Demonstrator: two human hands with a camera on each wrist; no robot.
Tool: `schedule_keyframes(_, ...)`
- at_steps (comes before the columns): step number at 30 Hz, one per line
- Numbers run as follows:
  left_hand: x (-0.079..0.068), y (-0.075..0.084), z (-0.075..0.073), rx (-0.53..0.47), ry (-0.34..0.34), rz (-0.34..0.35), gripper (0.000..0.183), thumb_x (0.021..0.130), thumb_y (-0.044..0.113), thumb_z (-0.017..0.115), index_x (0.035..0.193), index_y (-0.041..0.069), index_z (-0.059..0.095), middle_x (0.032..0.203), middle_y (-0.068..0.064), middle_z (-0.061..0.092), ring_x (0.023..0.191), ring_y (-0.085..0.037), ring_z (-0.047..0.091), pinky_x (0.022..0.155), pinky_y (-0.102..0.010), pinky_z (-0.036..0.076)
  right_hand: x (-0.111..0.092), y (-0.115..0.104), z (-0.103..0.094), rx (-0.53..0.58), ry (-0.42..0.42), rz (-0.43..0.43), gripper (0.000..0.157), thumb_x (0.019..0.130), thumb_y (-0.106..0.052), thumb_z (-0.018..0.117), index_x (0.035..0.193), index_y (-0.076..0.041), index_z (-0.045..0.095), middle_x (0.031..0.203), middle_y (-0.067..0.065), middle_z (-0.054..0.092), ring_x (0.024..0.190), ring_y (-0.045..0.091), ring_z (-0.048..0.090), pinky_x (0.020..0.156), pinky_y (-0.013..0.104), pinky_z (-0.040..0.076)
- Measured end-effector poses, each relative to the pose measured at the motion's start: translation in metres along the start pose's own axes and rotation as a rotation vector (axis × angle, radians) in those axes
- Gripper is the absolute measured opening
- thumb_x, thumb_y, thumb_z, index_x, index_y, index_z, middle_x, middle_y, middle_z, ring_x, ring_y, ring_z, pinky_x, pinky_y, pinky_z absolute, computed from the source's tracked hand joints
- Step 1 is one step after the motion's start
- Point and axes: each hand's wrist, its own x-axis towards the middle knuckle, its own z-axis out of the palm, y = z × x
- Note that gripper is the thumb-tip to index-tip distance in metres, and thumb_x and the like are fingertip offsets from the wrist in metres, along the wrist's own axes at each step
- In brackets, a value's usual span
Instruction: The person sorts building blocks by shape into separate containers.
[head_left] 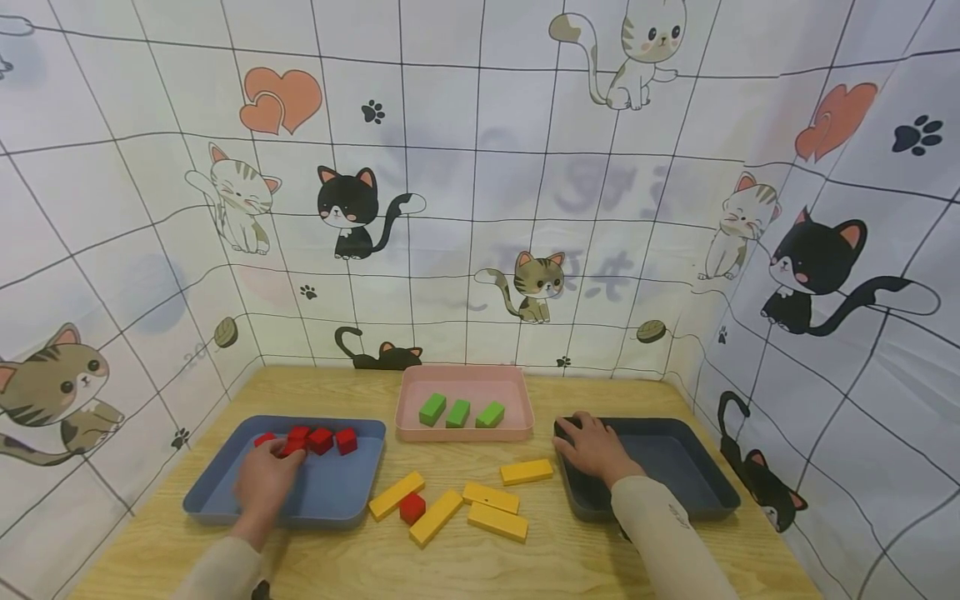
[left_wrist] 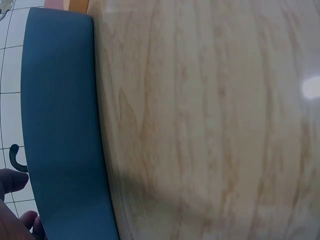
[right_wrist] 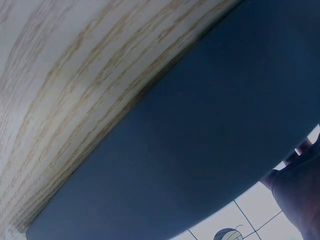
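Wood-grain table (head_left: 555, 558), bright red cubes (head_left: 320, 441), one tight in left grip (head_left: 266, 482), right grip (head_left: 594, 447) loose on dark tray (head_left: 660, 467)

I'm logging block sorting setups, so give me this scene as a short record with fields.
Left hand: over the blue tray, fingertips at a red block; grip unclear
Right hand: resting on the dark tray's left rim
Blue tray: red blocks, grouped toward the far side
Pink tray: three green blocks
Dark tray: at the right
Table: five yellow blocks, one loose red block among them
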Motion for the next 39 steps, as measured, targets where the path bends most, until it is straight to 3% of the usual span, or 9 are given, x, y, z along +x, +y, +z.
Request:
schedule_keyframes(4,0.002,-0.004,-0.001,-0.016,0.009,-0.005,0.054,0.090,0.026,0.065,0.131,-0.006,0.054,0.125,-0.029,0.058,0.117,-0.046,0.050,0.090,-0.067,0.028,0.000,0.000,0.000,0.005,-0.002,0.003,0.054,0.103,-0.042,0.048,0.148,-0.011,0.047,0.147,0.026,0.037,0.133,0.050,0.037,0.104,0.071,0.025)
schedule_keyframes(14,-0.002,0.005,0.000,-0.004,0.042,0.026,0.052,0.090,0.028,0.067,0.129,-0.004,0.056,0.117,-0.025,0.058,0.106,-0.042,0.054,0.081,-0.062,0.037,0.001,0.001,0.001,0.001,-0.011,0.009,0.055,0.103,-0.043,0.047,0.148,-0.012,0.046,0.148,0.026,0.036,0.133,0.050,0.036,0.104,0.071,0.024)
schedule_keyframes(24,-0.008,0.016,0.006,-0.028,0.006,0.074,0.053,0.089,0.028,0.070,0.130,-0.004,0.057,0.111,-0.025,0.063,0.100,-0.039,0.059,0.076,-0.058,0.041,0.000,0.001,0.001,0.006,-0.011,0.014,0.055,0.103,-0.043,0.048,0.149,-0.012,0.046,0.148,0.026,0.036,0.134,0.050,0.035,0.105,0.071,0.023)
schedule_keyframes(39,-0.018,0.031,0.013,-0.050,-0.061,0.111,0.054,0.089,0.026,0.070,0.130,-0.006,0.056,0.117,-0.028,0.060,0.106,-0.042,0.056,0.083,-0.060,0.040,0.002,0.002,0.003,0.002,-0.006,0.009,0.054,0.103,-0.043,0.047,0.148,-0.012,0.047,0.148,0.026,0.036,0.133,0.050,0.036,0.104,0.071,0.024)
